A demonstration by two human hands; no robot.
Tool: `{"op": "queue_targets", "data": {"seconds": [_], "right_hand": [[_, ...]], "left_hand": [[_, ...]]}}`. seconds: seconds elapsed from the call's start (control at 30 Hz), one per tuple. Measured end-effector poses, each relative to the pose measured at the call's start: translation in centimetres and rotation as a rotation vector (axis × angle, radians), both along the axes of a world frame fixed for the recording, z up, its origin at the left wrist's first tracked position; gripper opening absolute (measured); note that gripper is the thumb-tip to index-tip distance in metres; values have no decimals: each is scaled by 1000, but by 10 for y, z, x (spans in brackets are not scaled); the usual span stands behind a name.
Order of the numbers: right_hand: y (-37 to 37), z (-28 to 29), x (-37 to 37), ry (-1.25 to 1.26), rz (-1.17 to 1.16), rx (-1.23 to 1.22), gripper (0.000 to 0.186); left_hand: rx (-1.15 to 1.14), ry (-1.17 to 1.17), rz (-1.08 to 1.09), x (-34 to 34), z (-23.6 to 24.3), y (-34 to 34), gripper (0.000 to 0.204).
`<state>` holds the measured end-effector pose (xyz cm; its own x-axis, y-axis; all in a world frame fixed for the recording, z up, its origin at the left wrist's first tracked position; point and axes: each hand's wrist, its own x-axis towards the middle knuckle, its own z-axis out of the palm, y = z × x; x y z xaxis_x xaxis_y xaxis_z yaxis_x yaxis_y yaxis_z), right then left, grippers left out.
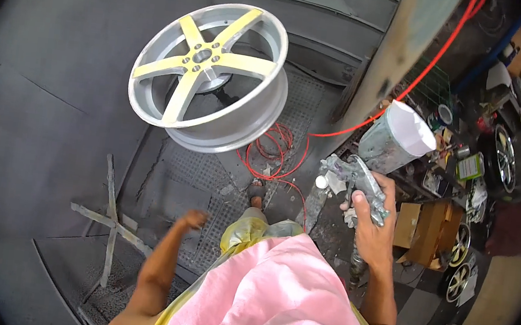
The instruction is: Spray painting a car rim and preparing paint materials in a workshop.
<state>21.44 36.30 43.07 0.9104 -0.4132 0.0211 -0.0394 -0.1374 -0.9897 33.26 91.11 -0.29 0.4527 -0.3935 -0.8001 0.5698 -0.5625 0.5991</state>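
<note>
My right hand (370, 217) is closed around the handle of a paint-stained spray gun (364, 181), its head pointing up and to the left. A white paint cup (398, 136) with a pale paper-like lining sits on the gun, tilted. My left hand (193, 219) hangs low on the left, fingers curled in, with nothing seen in it; it is a little blurred. Ahead, well apart from both hands, a five-spoke wheel rim (202, 56) stands raised and tilted. Its spoke faces are pale yellow and its barrel is grey. What holds it up is mostly hidden.
A red air hose (279, 142) lies coiled on the floor and runs up past the post (387, 61). A cross-shaped stand (113, 223) is at the lower left. On the right are cluttered shelves, a cardboard box (435, 234) and more wheels (458, 281).
</note>
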Motion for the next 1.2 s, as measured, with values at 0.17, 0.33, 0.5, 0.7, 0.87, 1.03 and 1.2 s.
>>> {"op": "queue_targets", "data": {"seconds": [0.17, 0.33, 0.5, 0.7, 0.87, 1.03, 1.2], "right_hand": [[33, 81, 68, 53, 140, -105, 35], [69, 116, 145, 108, 280, -16, 38], [86, 120, 207, 102, 257, -146, 40], [102, 143, 248, 143, 169, -195, 33], [100, 150, 270, 226, 144, -35, 40], [97, 160, 295, 216, 51, -209, 39], [79, 155, 315, 124, -68, -391, 32]], "left_hand": [[146, -20, 243, -54, -13, -126, 29], [-41, -167, 658, 47, 13, -110, 41], [-310, -17, 1091, 143, 42, -56, 34], [-479, -53, 1277, 211, 95, -20, 46], [-557, 27, 1397, 213, 99, -38, 58], [-540, 82, 1369, 185, 85, -53, 56], [-553, 146, 1401, 160, 79, -106, 52]]}}
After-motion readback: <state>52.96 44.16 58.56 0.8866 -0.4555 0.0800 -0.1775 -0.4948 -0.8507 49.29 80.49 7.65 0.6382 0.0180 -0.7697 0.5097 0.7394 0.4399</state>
